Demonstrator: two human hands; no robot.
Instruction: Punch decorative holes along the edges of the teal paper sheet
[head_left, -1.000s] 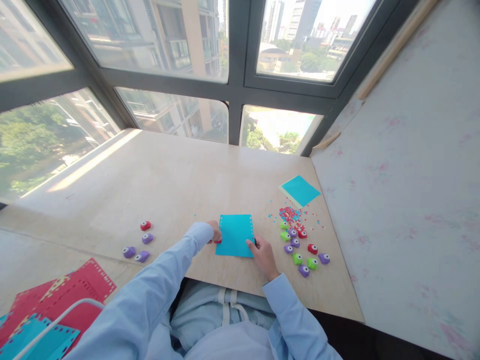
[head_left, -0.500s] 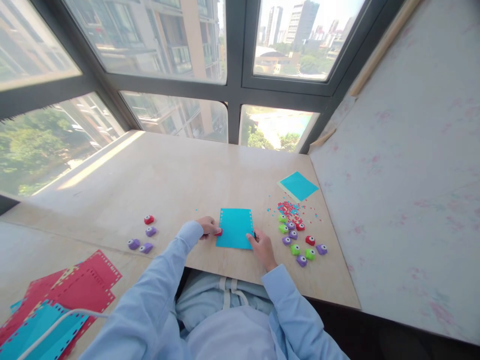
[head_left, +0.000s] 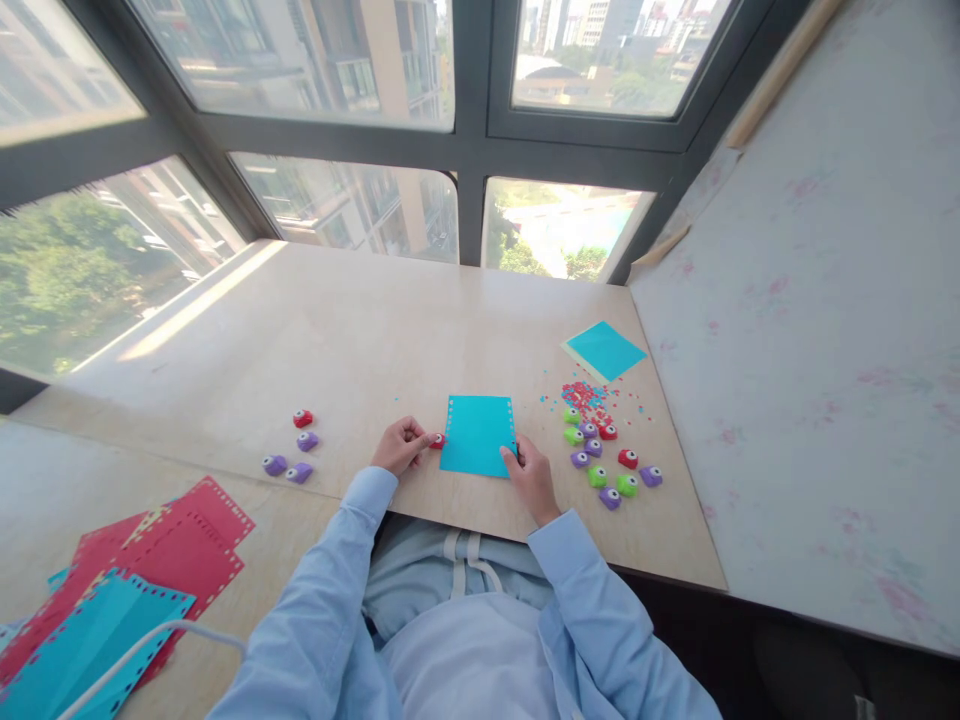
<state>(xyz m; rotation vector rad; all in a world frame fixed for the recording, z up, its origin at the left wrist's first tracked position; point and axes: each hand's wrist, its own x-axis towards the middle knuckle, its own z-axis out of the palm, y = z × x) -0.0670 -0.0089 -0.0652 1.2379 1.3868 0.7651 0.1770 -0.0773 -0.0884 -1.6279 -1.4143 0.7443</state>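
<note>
Left hand (head_left: 401, 444) pinching a small red punch (head_left: 436, 440) against the left edge of the turquoise sheet (head_left: 478, 435); right hand (head_left: 529, 472) gripping the sheet's lower right corner, flat on the table (head_left: 352, 330). Compared with a second ago, punch slid further up that edge, so likely spacing another hole along it. Just right of the sheet, a cluster of green, purple and red punches (head_left: 604, 458) below scattered confetti (head_left: 589, 395). Well left, four more punches (head_left: 294, 450) and punched sheets (head_left: 135, 580).
</note>
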